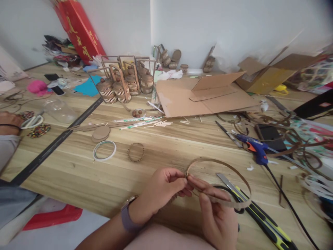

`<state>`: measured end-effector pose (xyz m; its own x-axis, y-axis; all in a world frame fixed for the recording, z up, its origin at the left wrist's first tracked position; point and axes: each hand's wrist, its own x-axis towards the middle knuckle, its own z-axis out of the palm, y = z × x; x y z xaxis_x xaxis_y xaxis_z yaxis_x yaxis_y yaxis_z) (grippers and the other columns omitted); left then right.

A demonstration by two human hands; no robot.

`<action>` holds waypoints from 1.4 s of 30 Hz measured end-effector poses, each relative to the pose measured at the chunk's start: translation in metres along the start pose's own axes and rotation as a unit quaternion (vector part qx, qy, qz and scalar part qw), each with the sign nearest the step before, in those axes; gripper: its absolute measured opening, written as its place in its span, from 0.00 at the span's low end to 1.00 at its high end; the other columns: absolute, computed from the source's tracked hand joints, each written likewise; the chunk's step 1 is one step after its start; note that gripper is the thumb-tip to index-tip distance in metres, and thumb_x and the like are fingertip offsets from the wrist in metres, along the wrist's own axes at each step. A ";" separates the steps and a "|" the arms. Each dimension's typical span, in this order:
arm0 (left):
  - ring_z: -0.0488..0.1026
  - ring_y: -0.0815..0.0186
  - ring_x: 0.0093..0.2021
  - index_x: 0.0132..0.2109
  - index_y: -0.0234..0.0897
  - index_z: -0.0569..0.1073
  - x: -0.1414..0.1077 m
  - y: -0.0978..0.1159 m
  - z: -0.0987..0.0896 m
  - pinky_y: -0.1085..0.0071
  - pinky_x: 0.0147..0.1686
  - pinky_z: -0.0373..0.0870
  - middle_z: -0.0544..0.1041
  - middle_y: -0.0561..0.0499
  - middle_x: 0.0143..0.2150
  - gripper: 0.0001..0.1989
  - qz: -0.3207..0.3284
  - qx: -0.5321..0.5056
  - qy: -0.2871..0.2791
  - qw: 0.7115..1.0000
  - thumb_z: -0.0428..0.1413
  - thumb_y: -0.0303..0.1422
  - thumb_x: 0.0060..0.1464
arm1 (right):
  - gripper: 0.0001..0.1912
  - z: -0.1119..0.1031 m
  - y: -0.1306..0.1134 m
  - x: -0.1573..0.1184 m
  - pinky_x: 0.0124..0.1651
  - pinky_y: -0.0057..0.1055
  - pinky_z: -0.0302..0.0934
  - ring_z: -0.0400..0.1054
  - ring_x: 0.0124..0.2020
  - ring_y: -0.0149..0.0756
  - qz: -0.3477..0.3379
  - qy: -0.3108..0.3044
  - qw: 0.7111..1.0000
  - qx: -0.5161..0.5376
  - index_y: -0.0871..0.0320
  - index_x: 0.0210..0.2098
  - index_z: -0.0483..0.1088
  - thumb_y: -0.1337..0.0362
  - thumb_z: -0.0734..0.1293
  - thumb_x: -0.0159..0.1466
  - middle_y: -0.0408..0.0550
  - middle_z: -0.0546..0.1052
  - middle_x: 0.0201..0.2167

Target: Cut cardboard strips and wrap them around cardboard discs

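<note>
A thin brown strip (213,160), curled into a wide loop, is pinched between my two hands above the front of the table. My left hand (165,187), with a watch on its wrist, grips the strip's end between thumb and fingers. My right hand (218,215) is closed on the strip a little farther along, and its fingertips nearly meet the left ones. What lies under the fingertips is partly hidden. Close by my right hand lies a yellow and black utility knife (265,211) with its blade out. A small patterned ring (135,152) lies beyond my left hand.
A roll of white tape (104,151) and cardboard discs (101,133) lie left. Miniature lidded baskets (121,91) stand behind, beside flat cardboard (177,99). A blue glue gun (256,147) trails its cord (288,205) at right. Another person's arm (9,139) rests far left near scissors (32,122).
</note>
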<state>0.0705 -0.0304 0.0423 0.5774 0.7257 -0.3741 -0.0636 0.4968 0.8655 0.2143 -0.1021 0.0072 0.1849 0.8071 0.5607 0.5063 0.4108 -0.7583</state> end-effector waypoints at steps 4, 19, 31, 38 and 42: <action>0.75 0.67 0.28 0.29 0.33 0.74 0.000 0.000 0.000 0.71 0.35 0.71 0.78 0.49 0.25 0.09 -0.001 -0.013 0.004 1.000 0.58 0.37 0.45 | 0.05 -0.002 0.002 0.001 0.47 0.42 0.71 0.77 0.47 0.42 -0.038 -0.023 0.998 -0.044 0.51 0.40 0.65 0.69 0.61 0.67 0.49 0.83 0.42; 0.77 0.62 0.38 0.43 0.35 0.80 -0.004 0.001 -0.002 0.72 0.37 0.68 0.82 0.46 0.39 0.13 0.067 0.176 0.017 0.982 0.53 0.36 0.59 | 0.06 -0.002 -0.002 0.009 0.37 0.33 0.70 0.76 0.34 0.38 0.071 0.009 0.997 0.013 0.51 0.35 0.67 0.64 0.60 0.69 0.46 0.80 0.30; 0.77 0.64 0.33 0.37 0.36 0.80 -0.002 -0.003 -0.004 0.73 0.33 0.65 0.82 0.50 0.32 0.12 0.072 0.281 0.075 0.954 0.52 0.31 0.57 | 0.09 -0.007 0.015 0.009 0.28 0.32 0.66 0.72 0.26 0.37 0.258 0.035 0.951 0.168 0.51 0.33 0.66 0.54 0.64 0.66 0.41 0.75 0.23; 0.78 0.64 0.34 0.40 0.32 0.75 0.004 -0.004 -0.010 0.70 0.37 0.71 0.82 0.44 0.37 0.14 0.007 0.074 0.022 0.997 0.57 0.40 0.54 | 0.22 -0.046 0.035 0.080 0.32 0.36 0.67 0.72 0.27 0.39 0.299 -0.039 0.944 0.132 0.53 0.28 0.66 0.42 0.72 0.53 0.42 0.76 0.24; 0.77 0.67 0.31 0.41 0.33 0.70 0.004 -0.002 -0.008 0.70 0.34 0.71 0.81 0.45 0.36 0.17 0.011 0.044 0.021 0.999 0.60 0.42 0.52 | 0.26 -0.067 0.058 0.131 0.34 0.36 0.64 0.68 0.24 0.37 0.277 -0.014 0.957 -0.079 0.53 0.22 0.67 0.37 0.63 0.59 0.46 0.75 0.20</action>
<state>0.0662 -0.0247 0.0359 0.5420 0.7561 -0.3668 -0.0038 0.4386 0.8987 0.3240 -0.0010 0.0592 0.4400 0.8948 0.0756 0.4585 -0.1515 -0.8757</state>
